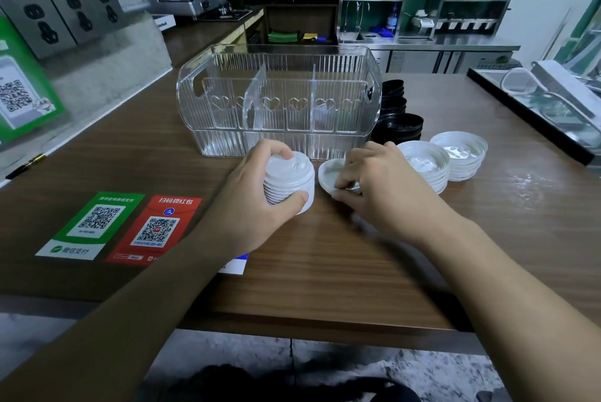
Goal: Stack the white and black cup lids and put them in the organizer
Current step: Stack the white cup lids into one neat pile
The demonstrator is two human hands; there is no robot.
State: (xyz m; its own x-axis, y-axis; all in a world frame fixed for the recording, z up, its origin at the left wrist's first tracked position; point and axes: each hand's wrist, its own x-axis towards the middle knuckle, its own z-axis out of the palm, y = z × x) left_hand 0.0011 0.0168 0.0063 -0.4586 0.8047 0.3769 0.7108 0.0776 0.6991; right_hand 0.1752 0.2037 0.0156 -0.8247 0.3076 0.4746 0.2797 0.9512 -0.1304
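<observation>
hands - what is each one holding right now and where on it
The left hand grips a stack of white lids around its sides. The right hand pinches a single white lid at its near rim.

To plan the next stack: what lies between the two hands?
In the head view, one loose white lid lies upside down there, under the right hand fingers.

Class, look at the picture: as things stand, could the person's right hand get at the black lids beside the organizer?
Probably yes. The black lids sit uncovered right of the organizer, just beyond the right hand; but that hand is pinching a white lid.
</observation>
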